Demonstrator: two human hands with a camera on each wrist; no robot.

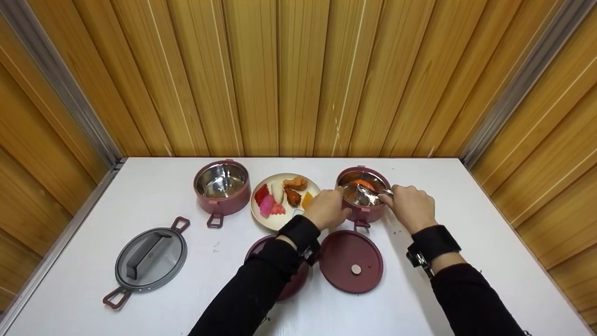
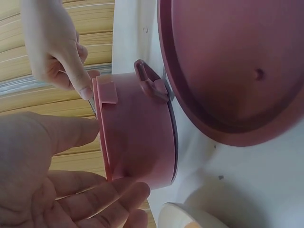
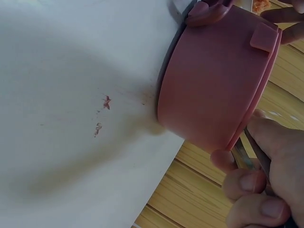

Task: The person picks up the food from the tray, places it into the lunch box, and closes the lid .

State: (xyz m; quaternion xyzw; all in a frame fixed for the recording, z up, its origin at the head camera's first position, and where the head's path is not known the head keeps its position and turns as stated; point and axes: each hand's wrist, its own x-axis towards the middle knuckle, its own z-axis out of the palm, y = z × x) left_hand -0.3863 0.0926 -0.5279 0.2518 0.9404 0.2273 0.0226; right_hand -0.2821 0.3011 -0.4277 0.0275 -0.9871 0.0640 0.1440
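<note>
The maroon pot with a steel inside (image 1: 364, 215) stands at the back right of the table. My left hand (image 1: 326, 207) holds its left side; in the left wrist view the thumb meets the rim and the fingers (image 2: 99, 197) lie round the outer wall. Above the pot's right rim, my right hand (image 1: 413, 207) grips metal tongs (image 1: 385, 192), whose front end reaches down inside. Two metal arms of the tongs (image 3: 243, 154) show in the right wrist view. An orange piece of food (image 1: 362, 184) lies in the pot, partly covered by the tongs.
Left of the pot, a cream plate (image 1: 261, 219) carries several food pieces. A second maroon pot (image 1: 224, 203) stands farther left. Two maroon round lids (image 1: 343, 261) lie in front, one partly under my left arm. A grey lid with handles (image 1: 161, 273) lies front left.
</note>
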